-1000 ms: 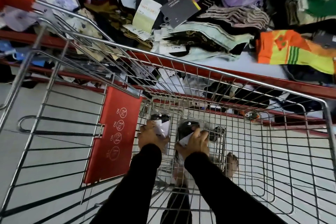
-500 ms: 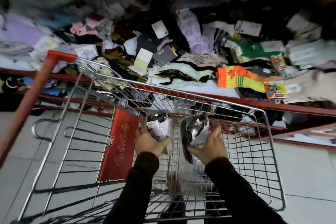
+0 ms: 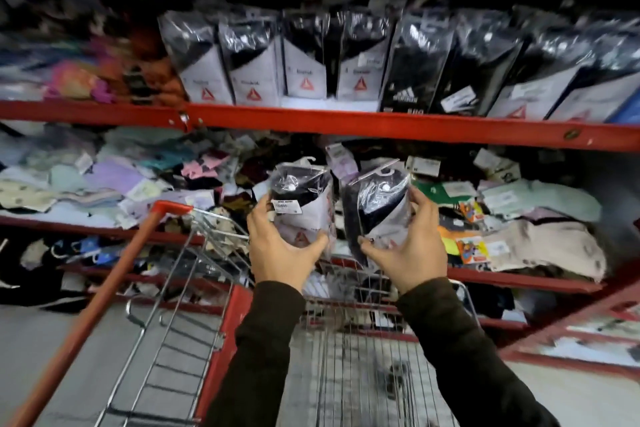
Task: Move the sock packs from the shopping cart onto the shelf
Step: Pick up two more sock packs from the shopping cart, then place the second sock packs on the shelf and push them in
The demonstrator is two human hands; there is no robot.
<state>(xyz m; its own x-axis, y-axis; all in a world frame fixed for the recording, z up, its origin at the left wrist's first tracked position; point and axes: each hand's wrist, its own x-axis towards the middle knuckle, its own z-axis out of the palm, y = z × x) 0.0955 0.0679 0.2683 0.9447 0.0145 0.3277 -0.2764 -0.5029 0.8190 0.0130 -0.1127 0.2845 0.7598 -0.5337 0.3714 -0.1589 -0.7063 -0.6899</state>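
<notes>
My left hand [image 3: 280, 246] grips a clear-wrapped sock pack [image 3: 300, 199] with black socks and a white card. My right hand [image 3: 410, 246] holds a second, similar sock pack [image 3: 379, 204], tilted slightly. Both packs are raised above the wire shopping cart [image 3: 346, 357], in front of the middle shelf. On the red upper shelf [image 3: 346, 120] stands a row of matching sock packs [image 3: 304, 59], upright and side by side. A dark item lies at the cart's bottom [image 3: 396, 374], too blurred to identify.
The middle shelf [image 3: 519, 279] is heaped with loose coloured socks [image 3: 114, 180]. The cart's orange-red handle [image 3: 90, 315] slants across the lower left, and a red child-seat flap [image 3: 225, 333] hangs inside. Lower shelves hold more dark socks. Grey tiled floor lies at left.
Both hands lifted the two sock packs out of the cart's bottom to chest height before the shelves. The view tilted up, revealing the upper shelf with its row of packs.
</notes>
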